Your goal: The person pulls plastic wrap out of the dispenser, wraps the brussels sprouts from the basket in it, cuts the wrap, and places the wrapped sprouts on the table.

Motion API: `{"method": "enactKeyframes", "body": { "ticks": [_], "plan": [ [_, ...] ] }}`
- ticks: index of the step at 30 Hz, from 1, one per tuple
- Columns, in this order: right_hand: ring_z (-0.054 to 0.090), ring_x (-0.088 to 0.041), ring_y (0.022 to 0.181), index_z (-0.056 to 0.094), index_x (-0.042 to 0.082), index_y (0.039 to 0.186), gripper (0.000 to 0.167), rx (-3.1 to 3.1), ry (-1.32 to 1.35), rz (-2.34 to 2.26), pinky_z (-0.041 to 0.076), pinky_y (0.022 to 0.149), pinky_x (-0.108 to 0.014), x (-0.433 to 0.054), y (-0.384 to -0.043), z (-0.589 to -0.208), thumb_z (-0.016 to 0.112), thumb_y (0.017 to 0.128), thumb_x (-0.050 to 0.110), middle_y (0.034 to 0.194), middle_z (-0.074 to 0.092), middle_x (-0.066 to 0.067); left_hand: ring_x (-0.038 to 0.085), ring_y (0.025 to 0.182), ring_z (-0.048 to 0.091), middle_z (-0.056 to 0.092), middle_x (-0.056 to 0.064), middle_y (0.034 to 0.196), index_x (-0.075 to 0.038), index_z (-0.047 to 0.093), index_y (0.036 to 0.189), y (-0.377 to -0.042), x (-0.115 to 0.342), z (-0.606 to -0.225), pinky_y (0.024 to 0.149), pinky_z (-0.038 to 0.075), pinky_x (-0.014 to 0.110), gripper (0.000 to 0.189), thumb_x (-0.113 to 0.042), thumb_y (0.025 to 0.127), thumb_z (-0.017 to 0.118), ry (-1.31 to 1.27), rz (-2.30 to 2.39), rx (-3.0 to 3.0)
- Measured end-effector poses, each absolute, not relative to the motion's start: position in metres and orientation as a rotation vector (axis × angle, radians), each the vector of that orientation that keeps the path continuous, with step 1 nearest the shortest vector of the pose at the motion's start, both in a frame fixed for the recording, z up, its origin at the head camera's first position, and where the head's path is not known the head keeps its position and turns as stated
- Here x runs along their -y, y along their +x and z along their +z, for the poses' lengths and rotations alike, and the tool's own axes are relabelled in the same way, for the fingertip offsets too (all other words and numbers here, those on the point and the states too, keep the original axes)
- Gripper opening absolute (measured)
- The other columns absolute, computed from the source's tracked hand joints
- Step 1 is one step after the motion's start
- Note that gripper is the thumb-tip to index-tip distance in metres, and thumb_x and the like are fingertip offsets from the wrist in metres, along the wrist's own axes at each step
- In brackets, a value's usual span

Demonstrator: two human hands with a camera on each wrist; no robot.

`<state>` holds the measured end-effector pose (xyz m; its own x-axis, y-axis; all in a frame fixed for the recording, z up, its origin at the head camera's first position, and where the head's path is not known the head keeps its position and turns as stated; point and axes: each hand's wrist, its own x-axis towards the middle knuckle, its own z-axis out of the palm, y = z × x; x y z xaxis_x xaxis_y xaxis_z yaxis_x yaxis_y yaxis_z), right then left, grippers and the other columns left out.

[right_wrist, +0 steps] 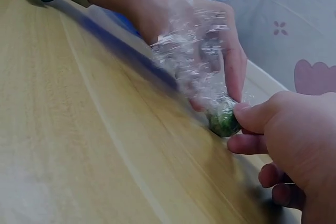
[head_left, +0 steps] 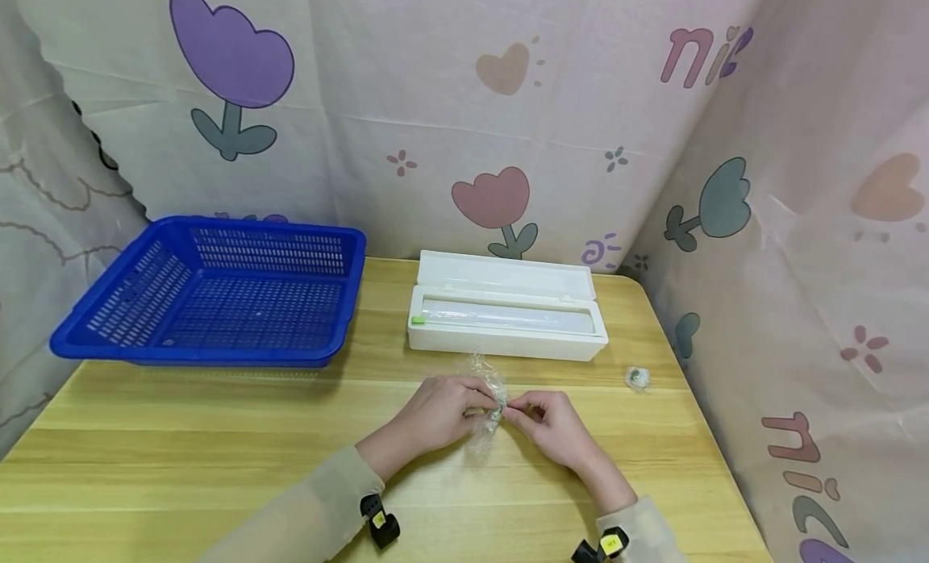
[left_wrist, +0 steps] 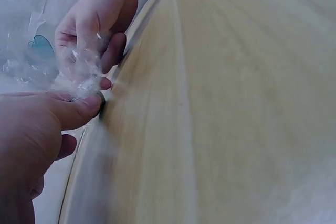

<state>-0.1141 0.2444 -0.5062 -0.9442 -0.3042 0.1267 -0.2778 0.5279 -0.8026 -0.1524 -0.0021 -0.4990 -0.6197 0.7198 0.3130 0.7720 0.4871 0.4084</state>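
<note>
A small, roundish green thing (right_wrist: 223, 120) is partly covered by crinkled cling film (right_wrist: 197, 51), which fans out loosely above it in the right wrist view. My left hand (head_left: 439, 411) pinches the wrapped thing from the left, just over the table. From the other side, my right hand (head_left: 557, 427) pinches it between thumb and forefinger, its other fingers curled. The two hands almost meet. In the left wrist view the film hides part of the fingers, and only a dark edge of the green thing shows. Its exact kind cannot be told.
Behind the hands stands a white cling film box (head_left: 508, 347), its lid raised, a roll inside and a green slider (head_left: 418, 320) at the left. A blue plastic basket (head_left: 247, 355) occupies the back left. A small film-wrapped ball (head_left: 638, 377) lies near the table's right edge.
</note>
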Motion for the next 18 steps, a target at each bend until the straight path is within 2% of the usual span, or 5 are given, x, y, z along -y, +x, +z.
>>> {"method": "enactKeyframes", "body": {
  "ticks": [2,5,9,12,18],
  "plan": [
    [0.045,-0.004,0.059,0.082,0.021,0.101,0.004,-2.758,-0.575,-1.414,0.040,0.051,-0.022,-0.2444,-0.1139,-0.5078,0.079,0.099,0.020,0.076,0.067,0.009,0.009,0.110,0.070,0.073,-0.012,0.122,-0.024,0.083,0.118,-0.1518,0.0021,-0.4987,0.090,0.058,0.033,0.026,-0.025,0.093,0.085,-1.314,-0.805,2.629],
    [0.049,-0.005,0.061,0.079,0.020,0.102,0.009,-2.845,-0.760,-1.407,0.043,0.051,-0.022,-0.2444,-0.1139,-0.5103,0.081,0.096,0.013,0.083,0.066,0.011,0.010,0.111,0.070,0.073,-0.011,0.123,-0.023,0.082,0.119,-0.1518,0.0020,-0.4990,0.092,0.057,0.033,0.026,-0.027,0.093,0.084,-1.303,-0.816,2.641],
    [0.055,-0.008,0.065,0.075,0.013,0.116,0.033,-2.843,-1.127,-1.390,0.049,0.053,-0.020,-0.2434,-0.1132,-0.5113,0.083,0.087,-0.003,0.105,0.068,0.002,0.011,0.111,0.070,0.073,-0.010,0.124,-0.022,0.082,0.120,-0.1531,0.0014,-0.4988,0.092,0.057,0.033,0.027,-0.022,0.092,0.085,-1.297,-0.840,2.658],
    [0.058,-0.010,0.068,0.072,0.010,0.127,0.049,-2.774,-1.280,-1.351,0.050,0.057,-0.017,-0.2406,-0.1126,-0.5094,0.084,0.083,-0.005,0.117,0.066,-0.005,0.013,0.111,0.070,0.074,-0.009,0.123,-0.020,0.082,0.118,-0.1542,0.0012,-0.4975,0.094,0.057,0.034,0.027,-0.017,0.092,0.085,-1.280,-0.875,2.682],
    [0.058,-0.008,0.072,0.077,0.012,0.118,0.031,-2.839,-1.271,-1.271,0.048,0.061,-0.013,-0.2353,-0.1129,-0.5092,0.086,0.089,0.008,0.116,0.065,-0.001,0.013,0.111,0.070,0.074,-0.007,0.122,-0.018,0.083,0.112,-0.1556,0.0011,-0.4962,0.094,0.057,0.034,0.018,-0.022,0.095,0.082,-1.269,-0.901,2.698]
  ]
}}
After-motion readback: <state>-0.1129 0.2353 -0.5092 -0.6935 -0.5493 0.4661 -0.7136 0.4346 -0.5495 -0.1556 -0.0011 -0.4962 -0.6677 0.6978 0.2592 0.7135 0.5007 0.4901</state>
